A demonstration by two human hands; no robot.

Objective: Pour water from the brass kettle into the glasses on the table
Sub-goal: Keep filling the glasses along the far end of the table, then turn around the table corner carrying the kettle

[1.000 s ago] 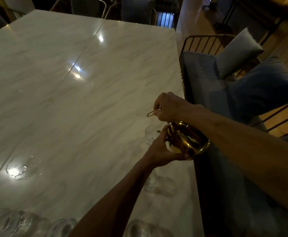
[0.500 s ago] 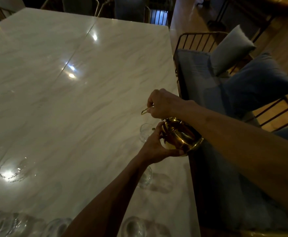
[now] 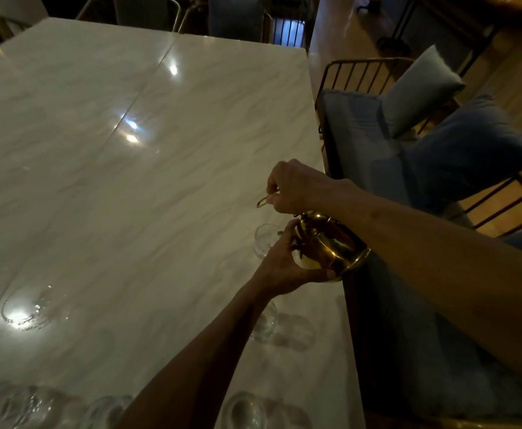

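Marble table (image 3: 136, 187) takes up most of the view, glossy, with light reflections. Blue cushioned bench (image 3: 365, 144) runs along its edge, on the far side of the gripped kettle; grey pillow (image 3: 420, 88) and blue pillow (image 3: 470, 150) sit on it.

Brass kettle (image 3: 331, 246) is held off the tabletop at that table edge, tipped toward the table, both hands on it. Right hand (image 3: 297, 187) is above the kettle, clenched around its thin loop handle, end of the loop sticking out past the fingers. Left hand (image 3: 284, 264) cups the body from underneath and the table side, fingers wrapped on the brass.

Target glass (image 3: 264, 239) stands on the table just beyond the left hand, below the kettle's front. Spout hidden by the left hand; can't tell whether water is flowing.

Second glass (image 3: 266, 323) is under the left wrist. More glasses (image 3: 244, 410) line the near table edge, one (image 3: 30, 311) well off to the left.
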